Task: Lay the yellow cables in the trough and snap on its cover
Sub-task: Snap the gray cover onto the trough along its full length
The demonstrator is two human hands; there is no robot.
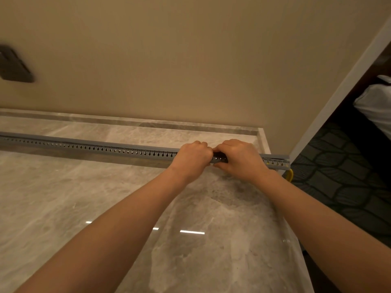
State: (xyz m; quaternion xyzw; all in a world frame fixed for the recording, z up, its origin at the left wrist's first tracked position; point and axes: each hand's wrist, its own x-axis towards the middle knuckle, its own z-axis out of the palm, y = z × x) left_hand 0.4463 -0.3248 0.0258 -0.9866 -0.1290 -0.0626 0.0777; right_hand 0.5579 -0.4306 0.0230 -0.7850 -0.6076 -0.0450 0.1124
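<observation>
Near the back right corner of the marble countertop [63, 197], in the head view, both hands sit side by side on the grey slotted trough [127, 152], which runs from the left edge to the right edge, a little in front of the back edge. The left hand [193, 158] and the right hand [240, 160] each curl their fingers over the top of the trough and its cover [84, 142], gripping it, knuckles almost touching. A dark gap shows between them, so the cover probably isn't seated there yet. This looks like the snapping-on step, nearly done. The next move likely calls for firm downward pressure, working along toward the right end. A loop of yellow cable [289, 175] hangs out past the right edge; the rest is hidden inside. Behind stands a plain beige wall [169, 60] with a blurred dark plate [12, 66], and a dark patterned carpet [338, 166] lies to the right.
</observation>
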